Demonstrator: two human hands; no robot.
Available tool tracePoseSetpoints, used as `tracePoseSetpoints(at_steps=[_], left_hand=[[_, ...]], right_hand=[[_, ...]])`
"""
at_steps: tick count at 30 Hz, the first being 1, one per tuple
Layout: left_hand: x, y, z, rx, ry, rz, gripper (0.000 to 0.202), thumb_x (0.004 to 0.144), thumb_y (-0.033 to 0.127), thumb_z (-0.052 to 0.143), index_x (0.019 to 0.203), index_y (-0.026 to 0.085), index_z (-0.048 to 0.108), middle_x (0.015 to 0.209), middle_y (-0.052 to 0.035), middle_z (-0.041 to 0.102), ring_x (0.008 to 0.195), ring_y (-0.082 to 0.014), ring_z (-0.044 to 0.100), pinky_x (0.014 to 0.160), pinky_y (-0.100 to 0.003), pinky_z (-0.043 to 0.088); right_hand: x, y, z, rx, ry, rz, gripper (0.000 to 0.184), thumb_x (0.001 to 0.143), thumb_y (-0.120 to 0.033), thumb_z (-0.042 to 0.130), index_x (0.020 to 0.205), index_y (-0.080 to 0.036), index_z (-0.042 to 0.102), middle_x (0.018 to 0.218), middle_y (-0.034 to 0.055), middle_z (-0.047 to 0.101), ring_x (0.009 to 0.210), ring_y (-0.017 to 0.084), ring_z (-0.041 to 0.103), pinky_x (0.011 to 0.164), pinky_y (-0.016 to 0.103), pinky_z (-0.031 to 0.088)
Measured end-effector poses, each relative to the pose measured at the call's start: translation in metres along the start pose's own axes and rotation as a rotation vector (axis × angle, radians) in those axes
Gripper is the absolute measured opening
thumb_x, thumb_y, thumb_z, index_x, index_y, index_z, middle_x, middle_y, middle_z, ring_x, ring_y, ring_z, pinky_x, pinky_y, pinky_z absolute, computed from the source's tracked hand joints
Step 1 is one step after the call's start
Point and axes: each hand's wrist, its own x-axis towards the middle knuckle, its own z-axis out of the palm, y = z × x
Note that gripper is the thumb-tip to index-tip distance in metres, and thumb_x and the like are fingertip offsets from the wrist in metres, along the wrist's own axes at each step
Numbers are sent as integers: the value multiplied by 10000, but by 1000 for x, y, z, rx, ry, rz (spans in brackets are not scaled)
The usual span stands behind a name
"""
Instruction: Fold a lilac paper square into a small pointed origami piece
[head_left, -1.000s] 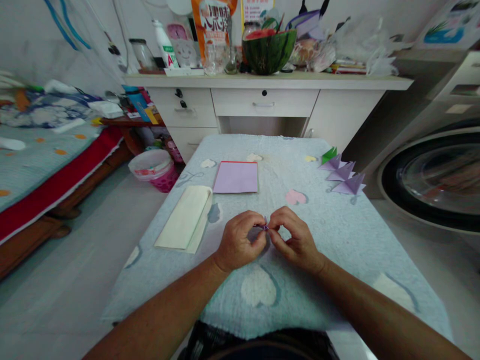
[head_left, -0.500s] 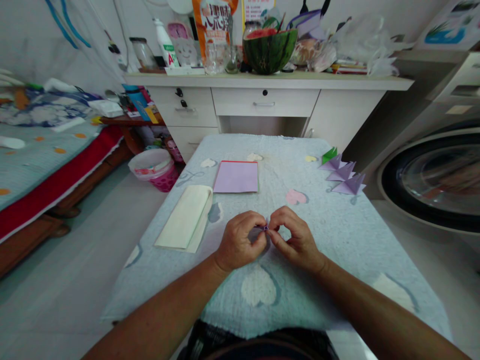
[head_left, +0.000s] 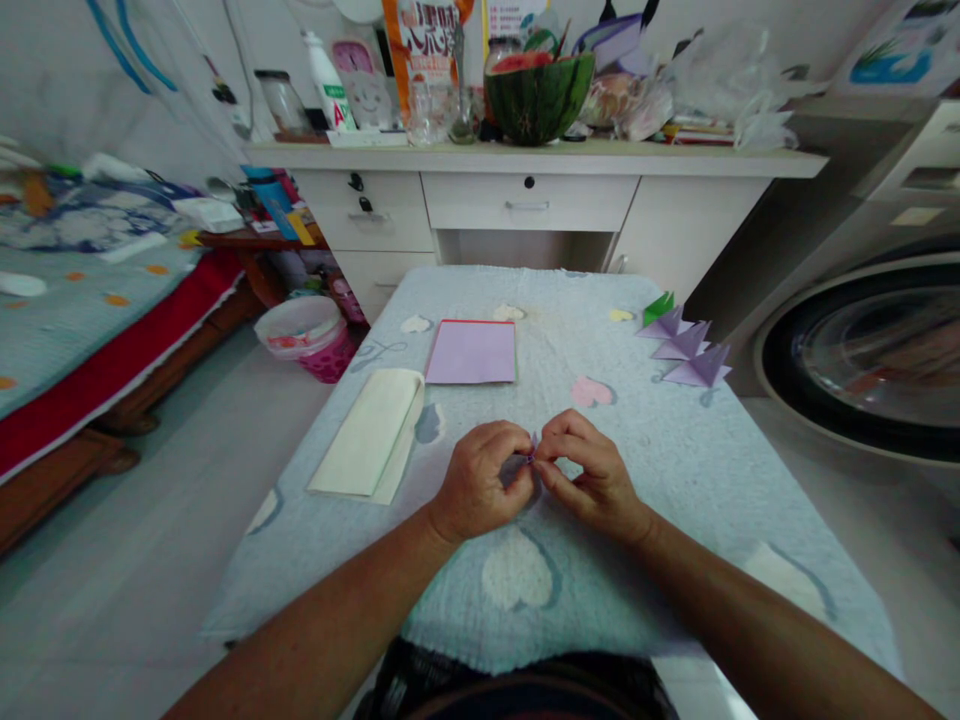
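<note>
Between both hands is a small folded piece of purple paper (head_left: 533,450), mostly hidden by the fingers. My left hand (head_left: 486,478) pinches it from the left with thumb and forefinger. From the right, my right hand (head_left: 589,472) pinches it the same way, the fingertips of the two hands almost meeting. Beyond them lies a stack of square paper (head_left: 471,353), purple on top with a red edge showing at the back. Several folded paper pieces (head_left: 697,368), purple with a green one at the far end, stand in a row at the right edge of the table.
A folded cream cloth or paper (head_left: 371,435) lies left on the cloth-covered table (head_left: 600,600). Behind stands a white cabinet (head_left: 525,200) bearing a cut watermelon (head_left: 540,105). A pink bin (head_left: 326,355) is on the floor at left, a washing machine (head_left: 877,220) at right.
The fingers have shifted very slightly, and a little more of the purple paper shows upward between them. Both hands keep their pinch; the other things stay put.
</note>
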Motion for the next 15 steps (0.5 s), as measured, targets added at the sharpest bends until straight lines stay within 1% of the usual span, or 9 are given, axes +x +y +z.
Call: tracePoseSetpoints(at_steps=[3, 6, 8, 10, 12, 15], left_hand=[[0, 1, -1, -18, 2, 4, 200, 734, 90, 579, 888, 206, 524, 812, -29, 630, 776, -177, 603, 734, -327, 503], [2, 2, -4, -76, -5, -29, 189, 750, 98, 583, 895, 207, 529, 817, -24, 632, 776, -170, 603, 731, -318, 502], [3, 3, -6, -129, -12, -82, 171, 768, 108, 588, 897, 207, 536, 825, -19, 632, 782, -159, 607, 726, -297, 501], [3, 4, -6, -170, -27, -145, 168, 786, 115, 594, 918, 209, 550, 822, -7, 627, 776, -143, 608, 722, -273, 499], [3, 3, -6, -190, -40, -203, 195, 793, 121, 605, 959, 211, 555, 825, 3, 624, 762, -129, 605, 722, -256, 499], [0, 1, -4, -210, -40, -251, 225, 790, 136, 628, 977, 210, 528, 860, 1, 628, 767, -125, 611, 731, -254, 505]], right_hand=[[0, 0, 0, 11, 5, 4, 110, 862, -105, 579, 876, -214, 584, 833, 21, 526, 784, 150, 529, 679, 296, 448], [1, 0, -1, 30, 6, 37, 102, 861, -136, 600, 918, -214, 568, 823, 16, 530, 776, 154, 514, 684, 301, 439], [2, 0, -3, 52, -11, 84, 124, 870, -180, 606, 984, -213, 570, 850, 21, 538, 802, 163, 516, 713, 316, 442], [3, 1, -6, 75, -30, 134, 133, 900, -215, 573, 1032, -215, 582, 897, 34, 554, 858, 175, 530, 768, 336, 445], [4, 2, -8, 88, -36, 176, 126, 925, -222, 537, 1033, -218, 601, 920, 39, 570, 888, 177, 541, 800, 345, 443], [4, 5, -10, 91, -42, 205, 102, 916, -210, 548, 982, -216, 625, 882, 29, 577, 839, 164, 552, 767, 326, 448]])
